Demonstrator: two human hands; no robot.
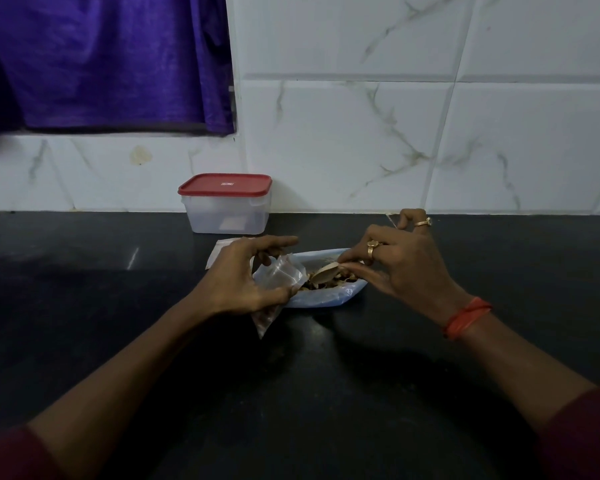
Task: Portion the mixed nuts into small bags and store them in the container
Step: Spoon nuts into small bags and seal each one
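Observation:
My left hand (245, 275) grips a small clear plastic bag (281, 275) with its mouth held open; a few nuts show in its lower corner. Right beside it lies a large bluish bag of mixed nuts (326, 295) on the black counter. My right hand (395, 265) pinches a wooden spoon (326, 271) whose bowl sits over the nuts, near the small bag's mouth. A clear container with a red lid (226, 204) stands shut against the wall, behind my left hand. More small flat bags (219, 251) lie just behind my left hand.
The black counter (84, 271) stretches left and right of the bags and meets a white marble-tiled wall (395, 133) at the back. A purple cloth (101, 64) hangs at the upper left above the counter.

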